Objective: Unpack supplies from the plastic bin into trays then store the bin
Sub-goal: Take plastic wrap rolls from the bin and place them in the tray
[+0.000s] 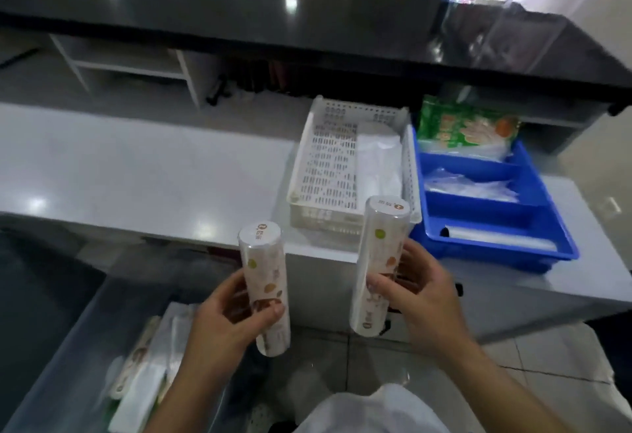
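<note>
My left hand (pixel 225 323) grips a white printed roll (pixel 263 272) upright, above the clear plastic bin (pixel 68 340) at the lower left. In my right hand (pixel 420 299) is a second, similar roll (pixel 379 248), also upright, just in front of the counter edge. On the counter behind it stands a white perforated tray (pixel 328 166) with a white packet inside. To the right of that sits a blue divided tray (pixel 533 213) holding clear bags and one roll (pixel 499 236) in its front compartment. The bin holds more packets and rolls.
A green snack-like packet (pixel 468 128) leans at the back of the blue tray. A dark shelf (pixel 307 22) overhangs the white counter (pixel 136 172). White cubby shelves (pixel 130 66) stand at the back left. Tiled floor (pixel 547 357) lies below at right.
</note>
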Available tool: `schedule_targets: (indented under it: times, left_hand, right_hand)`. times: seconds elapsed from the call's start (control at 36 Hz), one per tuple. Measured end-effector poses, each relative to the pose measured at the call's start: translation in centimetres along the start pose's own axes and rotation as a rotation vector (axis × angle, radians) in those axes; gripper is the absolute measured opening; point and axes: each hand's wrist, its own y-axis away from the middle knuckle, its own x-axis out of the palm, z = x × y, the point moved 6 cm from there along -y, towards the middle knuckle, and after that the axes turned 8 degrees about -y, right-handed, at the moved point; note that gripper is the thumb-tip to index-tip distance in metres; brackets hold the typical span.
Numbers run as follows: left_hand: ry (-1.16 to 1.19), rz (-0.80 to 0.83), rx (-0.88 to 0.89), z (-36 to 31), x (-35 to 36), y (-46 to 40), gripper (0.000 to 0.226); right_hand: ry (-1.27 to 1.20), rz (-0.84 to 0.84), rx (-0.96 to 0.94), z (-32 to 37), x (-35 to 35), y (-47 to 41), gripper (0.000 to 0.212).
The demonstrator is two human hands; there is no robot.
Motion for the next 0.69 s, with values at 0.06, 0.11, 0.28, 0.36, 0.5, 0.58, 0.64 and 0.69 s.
schedule_targets:
  times: [0.06,0.11,0.28,0.36,0.5,0.58,0.64,0.69]
  left_hand:
    - [-0.021,0.037,0.020,-1.0,2.6,0.6,0.067]
    - [-0.062,0.062,0.053,-2.2,5.4,1.5,0.067]
    - [-0.083,0.078,0.126,-5.5,14.9,4.7,0.061]
    - [-0.086,0.074,0.162,-7.0,19.2,5.9,0.058]
    - [-0.048,0.012,0.162,-8.5,23.4,6.9,0.052]
    - [-0.033,-0.011,0.145,-9.2,24.3,6.7,0.057]
    - [-0.044,-0.009,0.149,-9.9,24.5,6.3,0.055]
    - [-0.058,-0.006,0.157,-10.6,24.5,5.5,0.053]
  right_hand:
    - [-0.026,-0.022,-0.040,0.6,-3.2,0.6,0.056]
    - [-0.047,-0.047,-0.074,1.2,-6.4,1.4,0.056]
    - [-0.069,-0.110,-0.059,0.8,-17.6,4.5,0.055]
    - [-0.037,-0.139,-0.037,0.0,-22.8,5.2,0.061]
    - [0.151,-0.167,-0.134,0.7,-28.9,3.7,0.065]
    - [0.393,-0.130,-0.288,2.5,-30.6,1.0,0.064]
    - [0.616,-0.093,-0.392,3.6,-30.6,-1.2,0.062]
    - [0.820,-0.057,-0.436,4.1,-30.2,-3.6,0.060]
